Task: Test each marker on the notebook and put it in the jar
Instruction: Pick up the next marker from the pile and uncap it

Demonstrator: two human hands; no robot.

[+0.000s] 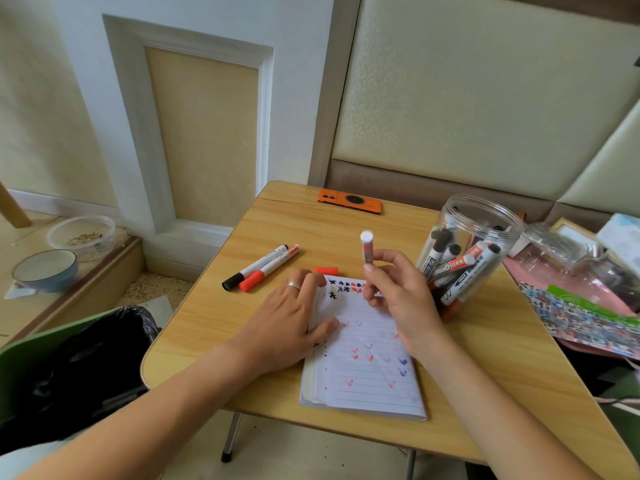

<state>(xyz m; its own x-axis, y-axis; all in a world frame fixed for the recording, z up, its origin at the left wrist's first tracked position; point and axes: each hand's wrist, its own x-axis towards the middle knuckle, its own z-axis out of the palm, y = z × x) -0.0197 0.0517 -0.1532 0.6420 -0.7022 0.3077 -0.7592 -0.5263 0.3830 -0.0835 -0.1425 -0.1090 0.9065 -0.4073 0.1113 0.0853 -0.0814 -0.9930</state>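
Left hand [289, 325] pins notebook [367, 368] near table edge [277, 415]

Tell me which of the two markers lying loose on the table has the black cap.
The black-capped marker is the one farther from the notebook, on the far-left side of the pair. The red-capped marker beside it lies nearer the left hand.

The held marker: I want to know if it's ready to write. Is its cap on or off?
Off. The marker in the right hand points at the notebook; a loose red cap lies nearby.
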